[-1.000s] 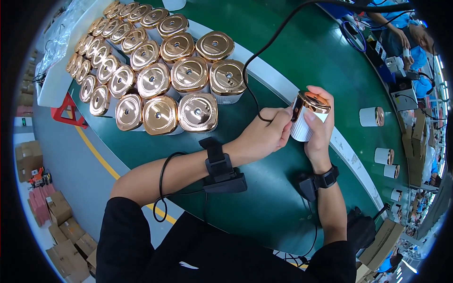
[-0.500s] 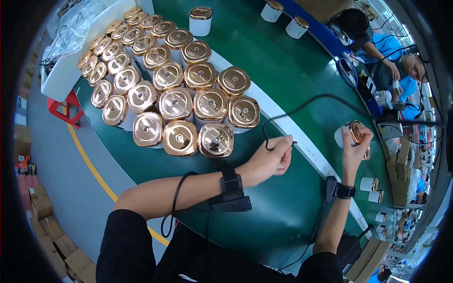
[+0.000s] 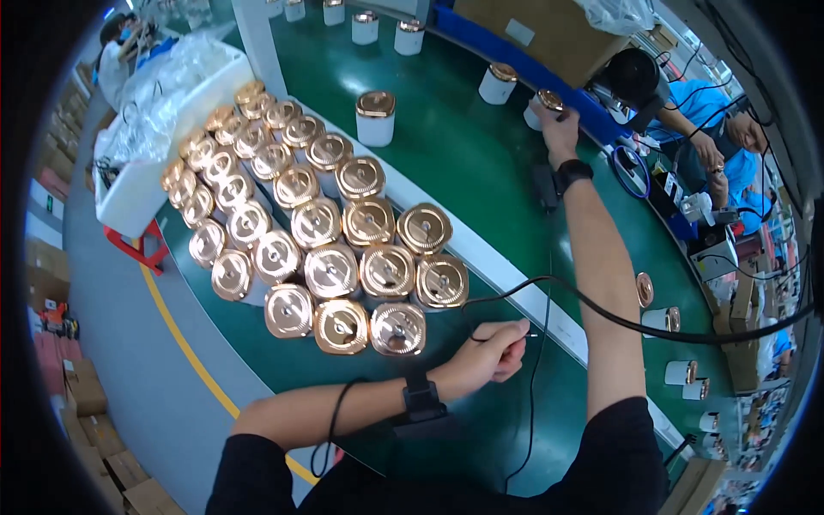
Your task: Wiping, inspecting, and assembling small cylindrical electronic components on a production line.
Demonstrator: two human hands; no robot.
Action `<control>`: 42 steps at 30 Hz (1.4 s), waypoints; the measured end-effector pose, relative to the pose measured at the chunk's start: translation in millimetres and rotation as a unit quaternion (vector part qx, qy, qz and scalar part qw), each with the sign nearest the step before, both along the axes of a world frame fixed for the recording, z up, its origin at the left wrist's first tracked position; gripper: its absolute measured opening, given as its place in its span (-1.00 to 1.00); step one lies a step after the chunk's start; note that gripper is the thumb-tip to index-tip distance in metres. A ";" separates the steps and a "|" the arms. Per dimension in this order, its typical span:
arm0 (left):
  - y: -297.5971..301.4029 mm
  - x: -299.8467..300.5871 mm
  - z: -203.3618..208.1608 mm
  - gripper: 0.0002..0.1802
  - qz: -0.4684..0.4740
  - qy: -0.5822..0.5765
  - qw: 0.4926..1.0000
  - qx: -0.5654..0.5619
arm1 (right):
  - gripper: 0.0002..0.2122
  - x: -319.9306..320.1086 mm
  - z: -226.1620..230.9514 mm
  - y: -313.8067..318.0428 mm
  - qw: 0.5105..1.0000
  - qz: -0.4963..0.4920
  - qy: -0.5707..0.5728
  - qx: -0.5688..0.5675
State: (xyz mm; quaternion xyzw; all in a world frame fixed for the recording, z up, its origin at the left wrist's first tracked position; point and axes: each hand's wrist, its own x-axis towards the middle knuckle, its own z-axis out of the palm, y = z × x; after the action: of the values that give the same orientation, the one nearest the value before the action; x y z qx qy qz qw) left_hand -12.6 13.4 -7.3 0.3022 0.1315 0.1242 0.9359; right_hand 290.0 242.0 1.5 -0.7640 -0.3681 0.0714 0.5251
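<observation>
One Arm Outstretched, One Fist Around a Cable

Pictured at a green bench (image 3: 451,146): far out beyond a white divider strip (image 3: 489,247), a right hand (image 3: 560,127) with fingers about the metallic cap of a white canister (image 3: 533,117), just beside a second canister (image 3: 498,86) and near a blue rail (image 3: 571,110). Impossible to tell from this angle how firmly gripped, or whether lifted clear of the bench. Nearer the body, a left hand (image 3: 491,354) clenched around the end of a black cable (image 3: 699,339), with a small tip poking out past the thumb. Off to the left, close-set rows of copper-capped canisters (image 3: 368,221), upright with caps on top. At right, beyond the bench, a co-worker in blue (image 3: 689,105).

Probably light enough for one hand, to judge by the size against the palm, and likely stiff-walled, with little give under a squeeze. Likely slick on the mirror-bright cap, and easily smudged or scratched there. Best taken by the rounded cap edge, thumb opposite fingers, or lower around the white body for a surer hold. Best kept upright, and away from knocks against neighbouring caps.
</observation>
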 end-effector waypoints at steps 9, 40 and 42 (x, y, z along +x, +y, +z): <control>2.4 1.7 3.8 -0.55 0.036 0.000 0.999 -0.029 | -0.56 -82.0 13.6 -181.9 0.799 0.250 0.516 0.180; -2.4 4.2 8.6 -0.60 0.066 0.082 0.991 0.078 | -0.54 -173.7 -3.5 -305.0 0.978 0.171 0.077 0.088; 2.3 6.4 8.0 -0.60 0.065 0.064 0.993 0.068 | -0.56 -171.9 -5.0 -303.1 0.981 0.161 0.079 0.081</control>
State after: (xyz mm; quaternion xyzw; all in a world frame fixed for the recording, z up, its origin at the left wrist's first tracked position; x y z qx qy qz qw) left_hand -6.2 15.7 0.7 0.3633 0.2020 0.1740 0.8927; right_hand 118.1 -61.0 -3.5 -0.6420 -0.4482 0.1848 0.5939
